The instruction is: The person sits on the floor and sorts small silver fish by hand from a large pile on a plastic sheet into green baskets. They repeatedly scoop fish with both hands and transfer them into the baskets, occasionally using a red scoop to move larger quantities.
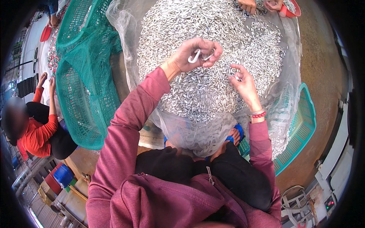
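Observation:
My left hand (186,54) is raised over a broad pile of small, silvery-white, elongated pieces (197,93). Its fingers are curled around several white hook-shaped pieces (194,56), one bent like a cane handle. To its right and slightly nearer, my right hand (245,86) hovers above the same pile with fingers bent. A small whitish piece (238,78) shows between its fingers; its exact kind is too small to tell. The pile lies on a sheer white net (178,127), whose near edge bunches up by my feet.
Green baskets (62,108) draped with green netting stand at the left. A turquoise basket (312,114) is at the right. Another person's hands (248,5) work at the pile's far edge beside a red scoop (293,10). A person in orange (42,133) sits at the far left.

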### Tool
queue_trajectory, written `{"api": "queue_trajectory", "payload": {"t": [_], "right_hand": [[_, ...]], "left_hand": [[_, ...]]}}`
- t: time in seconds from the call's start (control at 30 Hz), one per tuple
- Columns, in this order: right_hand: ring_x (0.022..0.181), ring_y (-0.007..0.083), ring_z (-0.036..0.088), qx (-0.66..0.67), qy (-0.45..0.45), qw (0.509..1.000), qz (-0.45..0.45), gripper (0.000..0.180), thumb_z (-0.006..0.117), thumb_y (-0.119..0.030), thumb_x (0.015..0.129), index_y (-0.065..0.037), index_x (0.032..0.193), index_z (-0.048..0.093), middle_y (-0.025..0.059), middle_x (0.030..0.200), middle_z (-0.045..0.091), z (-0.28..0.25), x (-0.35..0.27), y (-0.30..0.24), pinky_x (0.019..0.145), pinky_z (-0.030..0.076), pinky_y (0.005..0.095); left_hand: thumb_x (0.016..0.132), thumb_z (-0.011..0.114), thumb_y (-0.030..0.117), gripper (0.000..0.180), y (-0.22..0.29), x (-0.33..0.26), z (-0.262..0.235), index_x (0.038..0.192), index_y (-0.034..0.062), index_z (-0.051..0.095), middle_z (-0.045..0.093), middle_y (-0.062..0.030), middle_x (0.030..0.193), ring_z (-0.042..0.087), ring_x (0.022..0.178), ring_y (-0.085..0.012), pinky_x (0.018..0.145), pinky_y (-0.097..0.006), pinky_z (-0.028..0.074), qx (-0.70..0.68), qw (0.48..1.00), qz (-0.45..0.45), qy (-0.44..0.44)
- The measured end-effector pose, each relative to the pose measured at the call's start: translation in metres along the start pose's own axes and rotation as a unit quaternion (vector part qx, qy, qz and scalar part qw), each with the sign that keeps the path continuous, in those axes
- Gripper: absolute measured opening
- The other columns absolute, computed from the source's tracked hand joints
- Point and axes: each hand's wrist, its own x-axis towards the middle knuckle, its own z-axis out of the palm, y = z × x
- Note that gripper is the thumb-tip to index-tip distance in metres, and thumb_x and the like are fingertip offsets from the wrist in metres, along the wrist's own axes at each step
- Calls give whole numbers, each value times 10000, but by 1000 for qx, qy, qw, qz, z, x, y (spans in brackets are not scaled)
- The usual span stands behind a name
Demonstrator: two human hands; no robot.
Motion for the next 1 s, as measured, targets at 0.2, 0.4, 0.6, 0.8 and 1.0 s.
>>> {"api": "queue_trajectory", "payload": {"t": [0.2,0.4,0.6,0.8,1.0], "right_hand": [[499,-11,374,180,7,981,68,301,595,-162,932,-66,1217,611,-63,674,521,-33,0,12,409,250,153],[602,145,562,-144,39,984,-101,274,677,-229,856,-93,1093,686,43,695,610,-21,12,31,559,441,293],[731,221,611,-85,21,990,-107,126,638,-167,846,-49,834,595,77,832,633,-20,3,33,615,473,326],[695,191,542,654,-146,743,9,100,533,-79,810,-67,906,507,150,921,586,-36,-4,28,506,433,233],[1070,275,586,747,-72,650,116,370,494,-242,915,-36,1218,539,182,1146,600,13,-9,8,910,487,405]], "left_hand": [[866,610,203,193,-19,16,-14,771,44,556,481,-15,650,389,501,-68,427,-198,335,97,985,-105,93],[803,645,148,152,-84,13,-23,764,3,625,625,-178,681,646,683,-351,604,-425,514,782,621,16,51],[875,632,224,221,-60,16,-26,874,3,639,625,-144,705,638,669,-302,598,-413,488,716,695,15,57],[955,579,317,278,1,21,13,905,49,638,453,74,647,415,579,-21,514,-205,360,346,906,-161,181],[812,670,176,173,-29,39,63,912,77,568,569,-66,873,591,765,-175,610,-298,473,678,729,90,-25]]}}
